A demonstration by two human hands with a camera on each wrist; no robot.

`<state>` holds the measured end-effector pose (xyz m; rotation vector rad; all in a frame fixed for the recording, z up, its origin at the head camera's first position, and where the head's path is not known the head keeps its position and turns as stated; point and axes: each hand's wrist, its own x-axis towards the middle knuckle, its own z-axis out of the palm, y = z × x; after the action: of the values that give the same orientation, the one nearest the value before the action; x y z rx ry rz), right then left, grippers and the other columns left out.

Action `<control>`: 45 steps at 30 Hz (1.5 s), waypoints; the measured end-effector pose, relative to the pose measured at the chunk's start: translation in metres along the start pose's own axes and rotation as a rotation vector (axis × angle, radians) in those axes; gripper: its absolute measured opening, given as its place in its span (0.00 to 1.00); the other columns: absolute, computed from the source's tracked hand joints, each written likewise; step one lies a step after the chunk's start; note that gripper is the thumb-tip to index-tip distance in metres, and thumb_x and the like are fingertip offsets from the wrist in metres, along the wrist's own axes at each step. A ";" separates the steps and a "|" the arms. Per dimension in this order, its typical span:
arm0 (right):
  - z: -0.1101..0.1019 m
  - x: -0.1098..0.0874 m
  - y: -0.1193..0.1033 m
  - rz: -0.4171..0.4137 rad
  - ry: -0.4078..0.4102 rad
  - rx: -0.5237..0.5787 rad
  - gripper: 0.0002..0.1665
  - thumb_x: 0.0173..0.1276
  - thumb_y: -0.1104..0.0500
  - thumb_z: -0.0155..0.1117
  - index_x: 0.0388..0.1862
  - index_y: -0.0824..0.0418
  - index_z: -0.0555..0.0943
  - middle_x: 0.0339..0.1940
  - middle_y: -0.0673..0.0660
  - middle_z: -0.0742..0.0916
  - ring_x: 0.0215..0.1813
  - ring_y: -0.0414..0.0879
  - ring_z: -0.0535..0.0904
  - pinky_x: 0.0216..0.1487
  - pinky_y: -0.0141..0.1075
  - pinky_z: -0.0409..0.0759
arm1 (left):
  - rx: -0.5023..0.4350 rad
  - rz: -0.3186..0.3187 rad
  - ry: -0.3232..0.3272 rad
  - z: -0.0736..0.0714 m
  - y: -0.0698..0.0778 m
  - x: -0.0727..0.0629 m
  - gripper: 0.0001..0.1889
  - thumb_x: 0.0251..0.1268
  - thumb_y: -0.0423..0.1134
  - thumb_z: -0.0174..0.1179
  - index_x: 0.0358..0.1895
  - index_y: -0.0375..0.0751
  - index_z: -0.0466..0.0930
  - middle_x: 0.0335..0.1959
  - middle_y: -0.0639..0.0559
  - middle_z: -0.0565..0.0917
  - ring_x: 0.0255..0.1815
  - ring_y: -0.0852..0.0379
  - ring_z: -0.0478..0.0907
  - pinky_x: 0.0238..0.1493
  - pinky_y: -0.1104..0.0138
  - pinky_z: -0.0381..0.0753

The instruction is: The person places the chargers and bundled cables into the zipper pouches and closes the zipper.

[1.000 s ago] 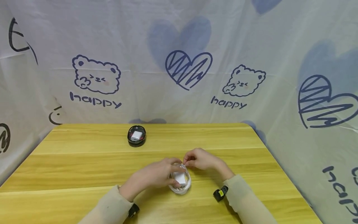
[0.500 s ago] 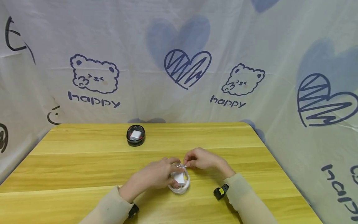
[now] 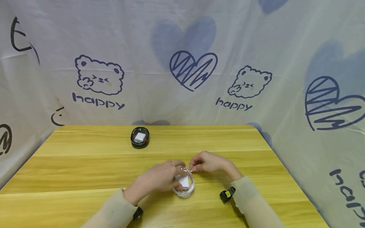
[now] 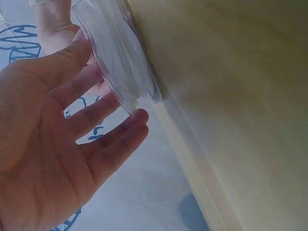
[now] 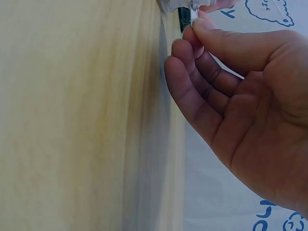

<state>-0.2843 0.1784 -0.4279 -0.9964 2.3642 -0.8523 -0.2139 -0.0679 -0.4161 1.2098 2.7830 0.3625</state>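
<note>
A clear, rounded pouch [image 3: 182,194] with a white rim stands near the front middle of the table. Through it shows a white block like a charger plug [image 3: 183,181]. My left hand [image 3: 159,177] grips the pouch from the left, thumb on the near side and fingers over the far side. In the left wrist view, its clear wall [image 4: 120,53] lies edge-on beside the fingertips. At the upper right of the rim, my right hand [image 3: 209,162] pinches a small white tab [image 5: 194,14] between thumb and forefinger, the other fingers curled below.
A black oval case [image 3: 140,145] with a clear top and a white block inside lies at the back of the wooden table [image 3: 85,171]. A white printed cloth [image 3: 148,95] hangs behind and along both sides. A black band [image 3: 227,194] is on each wrist.
My right hand has moved slightly right and nearer along the pouch's rim, with the white tab in its pinch. The left hand keeps its hold, and the black case has not moved.
</note>
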 end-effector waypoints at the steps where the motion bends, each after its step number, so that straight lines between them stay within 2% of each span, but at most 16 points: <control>1: 0.000 0.000 0.000 0.004 -0.002 0.008 0.06 0.76 0.65 0.64 0.40 0.58 0.87 0.34 0.51 0.87 0.35 0.39 0.77 0.37 0.30 0.78 | 0.001 0.000 -0.004 0.000 0.000 0.000 0.30 0.62 0.53 0.73 0.67 0.51 0.83 0.72 0.46 0.75 0.67 0.40 0.77 0.73 0.46 0.72; 6: 0.003 -0.001 0.002 0.025 0.016 0.032 0.05 0.76 0.64 0.65 0.43 0.58 0.87 0.36 0.50 0.88 0.38 0.40 0.79 0.41 0.31 0.81 | -0.030 0.006 -0.021 0.001 -0.002 0.001 0.30 0.63 0.54 0.72 0.67 0.51 0.82 0.74 0.46 0.75 0.70 0.40 0.75 0.74 0.43 0.69; 9: 0.005 -0.003 0.003 0.032 0.050 0.033 0.06 0.76 0.64 0.65 0.47 0.58 0.87 0.39 0.50 0.88 0.39 0.41 0.81 0.42 0.32 0.82 | -0.072 0.007 -0.019 0.002 -0.006 0.001 0.31 0.62 0.54 0.73 0.69 0.51 0.81 0.74 0.46 0.74 0.70 0.41 0.75 0.71 0.44 0.73; 12: 0.009 -0.007 0.003 0.014 0.086 0.030 0.09 0.76 0.63 0.65 0.51 0.59 0.86 0.45 0.51 0.88 0.45 0.43 0.83 0.48 0.35 0.85 | -0.132 -0.003 -0.007 0.003 -0.010 0.000 0.33 0.64 0.53 0.72 0.71 0.49 0.78 0.76 0.44 0.72 0.72 0.41 0.73 0.68 0.44 0.77; 16: 0.015 -0.014 0.001 -0.031 0.150 0.039 0.13 0.76 0.63 0.65 0.57 0.64 0.84 0.52 0.55 0.88 0.53 0.48 0.84 0.57 0.40 0.85 | -0.194 -0.034 0.052 0.002 -0.015 -0.005 0.35 0.66 0.51 0.71 0.73 0.43 0.75 0.76 0.43 0.71 0.72 0.41 0.73 0.67 0.44 0.77; 21: 0.024 -0.019 -0.009 -0.066 0.213 0.069 0.21 0.76 0.62 0.66 0.64 0.67 0.79 0.60 0.60 0.85 0.58 0.54 0.84 0.59 0.43 0.85 | -0.219 -0.070 0.148 0.000 -0.020 -0.013 0.36 0.69 0.51 0.70 0.75 0.38 0.72 0.75 0.41 0.72 0.73 0.40 0.72 0.69 0.45 0.75; 26: 0.031 -0.025 -0.018 -0.095 0.234 0.066 0.30 0.74 0.57 0.70 0.70 0.68 0.74 0.66 0.64 0.81 0.62 0.59 0.81 0.60 0.46 0.85 | -0.226 -0.126 0.181 0.000 -0.022 -0.021 0.40 0.68 0.55 0.69 0.76 0.38 0.68 0.75 0.39 0.72 0.73 0.40 0.72 0.69 0.42 0.75; 30: 0.037 -0.031 -0.023 -0.073 0.242 0.056 0.40 0.69 0.51 0.75 0.74 0.66 0.71 0.69 0.62 0.79 0.64 0.58 0.79 0.62 0.47 0.84 | -0.230 -0.160 0.174 0.000 -0.021 -0.027 0.42 0.66 0.58 0.69 0.77 0.38 0.68 0.74 0.38 0.72 0.70 0.39 0.74 0.67 0.40 0.76; 37: 0.045 -0.036 -0.025 -0.051 0.232 -0.019 0.57 0.56 0.45 0.84 0.78 0.66 0.66 0.72 0.60 0.76 0.64 0.54 0.79 0.63 0.46 0.83 | -0.206 -0.115 0.131 0.004 -0.018 -0.035 0.44 0.64 0.58 0.71 0.75 0.35 0.69 0.71 0.39 0.76 0.70 0.40 0.75 0.68 0.44 0.77; 41: 0.048 -0.037 -0.025 -0.059 0.213 -0.007 0.60 0.54 0.46 0.85 0.78 0.67 0.66 0.69 0.58 0.77 0.60 0.49 0.80 0.62 0.42 0.83 | -0.204 -0.100 0.106 0.003 -0.013 -0.038 0.44 0.63 0.60 0.71 0.74 0.34 0.70 0.68 0.40 0.78 0.66 0.42 0.78 0.65 0.46 0.80; 45: 0.051 -0.036 -0.028 -0.061 0.202 0.044 0.58 0.54 0.49 0.86 0.77 0.69 0.67 0.66 0.59 0.78 0.60 0.49 0.81 0.61 0.36 0.83 | -0.204 -0.111 0.080 0.002 -0.010 -0.037 0.43 0.63 0.62 0.70 0.73 0.36 0.72 0.66 0.43 0.79 0.64 0.44 0.79 0.61 0.47 0.83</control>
<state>-0.2176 0.1713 -0.4401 -1.0116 2.4797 -1.0687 -0.1954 -0.1018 -0.4211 1.0124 2.7802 0.6791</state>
